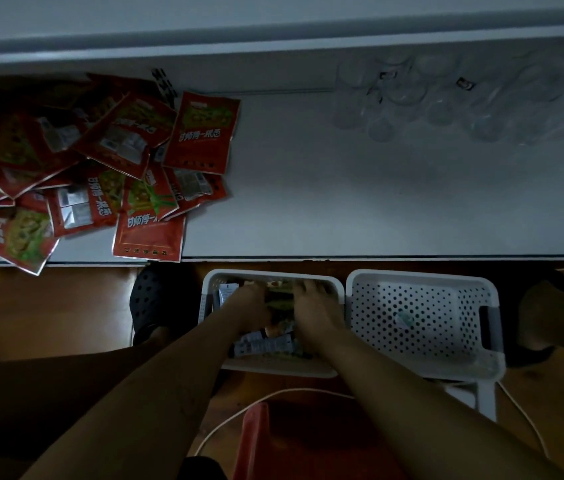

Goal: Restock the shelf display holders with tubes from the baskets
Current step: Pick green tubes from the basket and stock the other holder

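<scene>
Dimly, basket [273,371] contents [260,342] half hidden beneath left hand [251,301] and right hand [316,304].

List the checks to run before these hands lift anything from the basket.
1. Left hand and right hand inside the left basket: ok.
2. Fingers gripping stock: cannot tell, too dim.
3. Left basket holds stock: ok.
4. Right basket holds stock: not ok, only one small item.
5. Clear holders on the shelf uncovered: ok.
6. Red packets apart from the holders: ok.
</scene>
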`<state>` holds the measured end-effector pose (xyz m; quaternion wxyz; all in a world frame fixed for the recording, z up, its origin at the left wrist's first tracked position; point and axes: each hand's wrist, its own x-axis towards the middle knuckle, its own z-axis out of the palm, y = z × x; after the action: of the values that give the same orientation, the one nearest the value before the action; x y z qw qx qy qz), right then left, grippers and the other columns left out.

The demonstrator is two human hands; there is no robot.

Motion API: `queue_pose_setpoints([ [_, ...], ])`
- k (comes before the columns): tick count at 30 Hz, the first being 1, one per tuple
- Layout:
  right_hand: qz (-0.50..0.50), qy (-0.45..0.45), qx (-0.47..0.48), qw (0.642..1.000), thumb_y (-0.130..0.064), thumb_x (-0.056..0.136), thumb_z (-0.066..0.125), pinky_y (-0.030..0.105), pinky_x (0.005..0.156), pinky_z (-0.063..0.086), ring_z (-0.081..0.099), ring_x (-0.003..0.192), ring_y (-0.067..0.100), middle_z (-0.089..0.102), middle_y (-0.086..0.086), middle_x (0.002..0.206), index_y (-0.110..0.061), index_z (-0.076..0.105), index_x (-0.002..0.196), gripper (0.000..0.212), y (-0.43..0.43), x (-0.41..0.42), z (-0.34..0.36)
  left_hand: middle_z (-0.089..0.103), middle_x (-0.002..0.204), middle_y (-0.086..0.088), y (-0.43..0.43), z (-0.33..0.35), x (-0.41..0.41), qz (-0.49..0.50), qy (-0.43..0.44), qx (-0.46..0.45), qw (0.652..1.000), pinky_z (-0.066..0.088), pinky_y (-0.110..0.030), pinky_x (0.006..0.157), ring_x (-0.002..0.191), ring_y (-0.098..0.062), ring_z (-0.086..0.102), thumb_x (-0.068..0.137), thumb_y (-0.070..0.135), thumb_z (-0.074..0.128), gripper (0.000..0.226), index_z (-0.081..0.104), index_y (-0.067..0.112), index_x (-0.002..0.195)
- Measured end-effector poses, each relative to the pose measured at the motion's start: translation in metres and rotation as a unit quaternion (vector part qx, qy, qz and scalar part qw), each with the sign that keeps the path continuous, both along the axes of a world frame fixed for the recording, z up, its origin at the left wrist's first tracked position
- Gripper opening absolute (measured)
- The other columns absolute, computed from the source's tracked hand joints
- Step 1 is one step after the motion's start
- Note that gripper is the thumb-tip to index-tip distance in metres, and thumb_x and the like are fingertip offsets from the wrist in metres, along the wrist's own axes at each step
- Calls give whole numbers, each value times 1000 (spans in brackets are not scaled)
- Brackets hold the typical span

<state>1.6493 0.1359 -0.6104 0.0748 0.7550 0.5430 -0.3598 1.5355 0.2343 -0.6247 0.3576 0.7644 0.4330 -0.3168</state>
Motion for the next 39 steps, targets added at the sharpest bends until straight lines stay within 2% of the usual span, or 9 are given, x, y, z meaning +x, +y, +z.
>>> queue_pose_setpoints([
  [4,-29,59,11,998,-2,85,58,41,98,42,38,127,33,32,12,145,-12,37,141,60,-6,11,1,56,127,-10,-1,7,0,24,-7,-3,1000,48,-33,91,112,-28,55,94,15,49,33,54,6,126],
  [7,-37,77,36,996,2,83,56,39,88,43,45,118,31,38,11,136,-12,48,125,45,-10,14,10,61,119,-14,1,14,-2,45,-35,-8,998,50,-32,80,103,-28,60,95,19,51,27,59,5,117],
  [10,60,55,6,997,-1,84,55,33,65,40,52,82,25,56,12,109,-13,54,94,16,-11,16,22,68,101,-12,8,25,-8,36,-41,29,998,45,-27,67,89,-26,63,91,30,60,27,66,12,110],
  [16,150,135,-158,967,-10,92,49,32,59,44,54,69,23,62,16,105,-5,60,121,31,-18,-11,14,68,100,-6,15,44,-31,146,-109,33,983,52,-26,70,82,-18,64,84,29,66,32,67,15,113],
  [21,66,196,-194,959,-9,95,48,29,51,35,46,61,18,57,15,102,-7,20,148,61,-24,-25,13,64,98,-10,-2,65,-40,117,-118,32,986,44,-27,62,79,-18,57,88,19,61,28,59,6,113],
  [25,8,232,-157,960,-20,92,58,34,78,49,57,100,25,52,13,128,-16,24,147,65,-24,-18,13,62,99,-7,-4,76,-52,122,-116,27,985,48,-29,69,85,-20,61,89,27,62,34,54,11,118],
  [29,-11,210,-127,969,-13,92,54,30,57,39,48,68,20,56,14,98,-12,45,125,34,-18,-12,21,67,93,-5,6,87,-64,176,-146,2,973,58,-36,68,81,-22,70,87,18,66,13,58,21,98],
  [32,-49,202,-69,976,-8,86,59,30,58,33,40,59,19,46,4,68,-10,59,85,1,-16,2,24,70,81,-1,11,98,-64,182,-158,16,970,55,-33,70,81,-19,69,87,20,68,8,61,16,87],
  [39,-220,255,56,940,-24,92,63,29,77,46,60,89,15,65,-2,92,-20,71,89,9,-21,47,61,70,86,-10,9,117,-46,232,-243,4,942,55,-41,76,80,-23,68,86,29,68,21,65,9,90],
])
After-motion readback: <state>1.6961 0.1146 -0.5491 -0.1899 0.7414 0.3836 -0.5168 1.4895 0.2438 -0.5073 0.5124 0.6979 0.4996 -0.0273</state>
